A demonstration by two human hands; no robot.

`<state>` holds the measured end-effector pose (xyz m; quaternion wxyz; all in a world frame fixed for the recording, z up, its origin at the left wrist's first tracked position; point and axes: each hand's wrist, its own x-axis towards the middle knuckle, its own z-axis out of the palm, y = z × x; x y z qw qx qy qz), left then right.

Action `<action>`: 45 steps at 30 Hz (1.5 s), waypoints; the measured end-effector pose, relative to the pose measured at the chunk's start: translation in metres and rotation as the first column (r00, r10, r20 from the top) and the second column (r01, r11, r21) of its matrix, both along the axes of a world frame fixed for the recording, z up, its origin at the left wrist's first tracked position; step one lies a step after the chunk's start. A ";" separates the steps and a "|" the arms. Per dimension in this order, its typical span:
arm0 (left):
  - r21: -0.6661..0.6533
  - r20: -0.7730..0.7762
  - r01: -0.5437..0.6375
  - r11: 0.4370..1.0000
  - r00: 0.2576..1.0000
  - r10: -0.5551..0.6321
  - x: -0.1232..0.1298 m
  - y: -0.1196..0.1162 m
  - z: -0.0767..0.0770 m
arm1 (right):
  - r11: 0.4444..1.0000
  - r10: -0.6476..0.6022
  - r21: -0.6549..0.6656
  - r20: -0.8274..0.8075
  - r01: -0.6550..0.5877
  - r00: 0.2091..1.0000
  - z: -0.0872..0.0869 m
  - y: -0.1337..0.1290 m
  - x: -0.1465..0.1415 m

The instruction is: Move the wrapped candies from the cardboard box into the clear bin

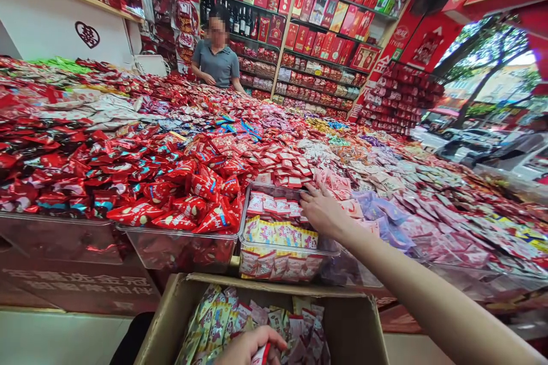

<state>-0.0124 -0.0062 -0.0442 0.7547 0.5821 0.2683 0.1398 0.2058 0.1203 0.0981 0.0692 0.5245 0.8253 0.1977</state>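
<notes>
My left hand (250,347) is low in the cardboard box (372,319), its fingers curled round a small red-and-white candy packet (261,355). Yellow and pink wrapped candies (220,316) fill the box around it. My right hand (324,211) reaches forward to the right side of a clear plastic bin (291,250), fingers stretched out over the packets there. Inside that bin, yellow printed packets (278,234) lie in a row in front of pink-and-white packets (274,205). The undersides of my right fingers are hidden.
Bins of red candy bags (192,205) adjoin on the left, purple packets (385,219) on the right. Wrapped sweets cover the wide display behind. A person in a grey polo shirt (220,65) stands at its far side, before shelves of red boxes (317,40).
</notes>
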 end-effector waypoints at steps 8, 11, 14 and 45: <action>0.012 0.014 -0.080 0.997 0.997 0.079 -0.001 -0.001 0.004 | 0.996 -0.067 -0.045 0.083 0.071 0.994 -0.010 0.013 0.025; -0.155 0.162 -0.168 0.974 0.968 0.192 0.000 -0.001 0.011 | 1.000 0.010 0.016 -0.043 -0.010 0.999 0.006 -0.001 0.014; -0.389 0.251 -0.219 0.895 0.909 0.332 -0.002 0.000 0.026 | 0.982 0.182 0.119 -0.358 -0.148 0.916 0.017 -0.047 -0.006; -0.348 0.291 -0.229 0.909 0.896 0.337 0.000 -0.003 0.020 | 0.929 -0.267 -0.285 -0.958 -0.237 0.105 -0.086 -0.165 -0.061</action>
